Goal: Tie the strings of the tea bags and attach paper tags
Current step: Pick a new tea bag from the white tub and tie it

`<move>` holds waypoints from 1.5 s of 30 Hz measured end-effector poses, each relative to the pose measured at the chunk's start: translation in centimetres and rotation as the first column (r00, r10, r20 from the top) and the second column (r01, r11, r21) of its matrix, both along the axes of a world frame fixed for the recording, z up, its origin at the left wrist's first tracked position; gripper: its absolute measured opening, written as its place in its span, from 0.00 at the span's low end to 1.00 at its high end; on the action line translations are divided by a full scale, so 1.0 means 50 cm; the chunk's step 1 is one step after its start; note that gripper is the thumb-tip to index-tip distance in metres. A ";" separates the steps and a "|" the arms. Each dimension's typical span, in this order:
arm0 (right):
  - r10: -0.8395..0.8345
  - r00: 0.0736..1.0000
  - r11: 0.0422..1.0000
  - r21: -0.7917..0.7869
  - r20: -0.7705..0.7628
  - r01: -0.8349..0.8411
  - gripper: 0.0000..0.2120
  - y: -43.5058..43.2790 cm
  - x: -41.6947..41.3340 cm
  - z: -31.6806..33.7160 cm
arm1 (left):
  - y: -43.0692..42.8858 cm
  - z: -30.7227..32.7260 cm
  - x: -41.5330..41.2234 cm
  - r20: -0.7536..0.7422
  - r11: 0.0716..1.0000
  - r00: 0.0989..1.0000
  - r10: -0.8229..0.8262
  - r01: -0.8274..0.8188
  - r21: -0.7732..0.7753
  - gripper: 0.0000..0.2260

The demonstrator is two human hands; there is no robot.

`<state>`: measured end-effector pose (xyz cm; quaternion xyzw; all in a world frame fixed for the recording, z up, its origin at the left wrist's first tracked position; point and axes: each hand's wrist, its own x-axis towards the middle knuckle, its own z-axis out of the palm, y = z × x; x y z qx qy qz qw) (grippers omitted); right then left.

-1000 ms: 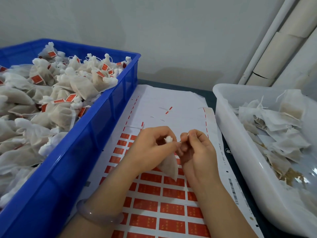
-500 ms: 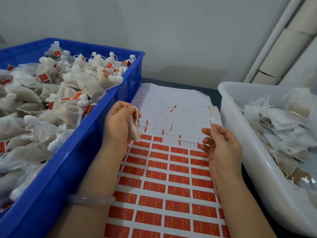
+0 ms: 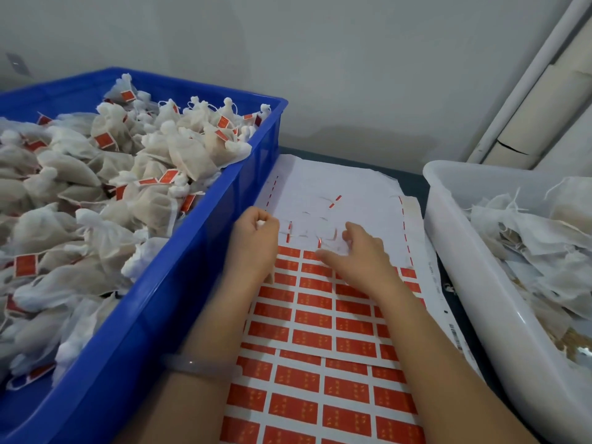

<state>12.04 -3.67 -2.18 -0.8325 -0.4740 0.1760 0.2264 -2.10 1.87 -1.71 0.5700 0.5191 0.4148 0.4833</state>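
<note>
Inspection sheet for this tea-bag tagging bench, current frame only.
Surface: dark table, mostly under a sheet of red tags whose far rows are peeled.
Job's things: blue crate heaped with tied, tagged bags; white tub of untagged bags.
Clutter: red scraps on the peeled backing.
Grippers: left hand grips a tea bag; right hand reaches the top tag row, pinch unclear.
Cables: nothing seen.
Surroundings: grey wall, white pipe at right.

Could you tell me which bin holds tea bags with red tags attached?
The blue bin on the left; the bags in the white bin on the right show no tags.
</note>
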 end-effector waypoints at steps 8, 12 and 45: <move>0.146 0.989 0.982 0.123 -0.029 -0.142 0.07 0.042 0.010 0.004 | 0.002 -0.005 0.001 -0.039 0.999 0.999 -0.033 0.032 -0.020 0.06; 0.169 0.978 0.972 0.186 -0.120 -0.145 0.08 0.037 0.007 -0.006 | 0.003 -0.011 0.001 -0.035 0.999 0.999 -0.039 0.038 -0.028 0.06; 0.084 0.901 0.984 0.176 -0.427 -0.008 0.15 0.038 -0.003 -0.007 | -0.001 -0.049 0.028 -0.434 0.949 0.896 -0.093 0.211 0.233 0.12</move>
